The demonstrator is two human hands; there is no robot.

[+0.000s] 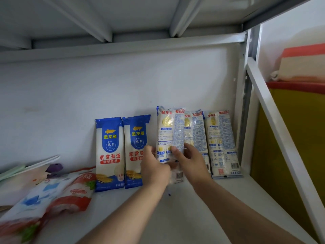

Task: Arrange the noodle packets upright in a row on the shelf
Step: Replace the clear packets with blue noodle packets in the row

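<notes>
Gripping the middle packet (169, 138) low with both our left hand (154, 169) and right hand (190, 162), we held it upright, long axis vertical, in the shelf (175, 213) gap between the blue pair and the two to its right.

Five noodle packets (170, 138) stand upright along the shelf (175, 217) back: two blue-fronted, three back-facing.

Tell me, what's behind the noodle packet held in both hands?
Behind the held packet, the white back wall shows above, and a neighbouring packet is partly overlapped. Whatever lies directly behind is covered.
</notes>
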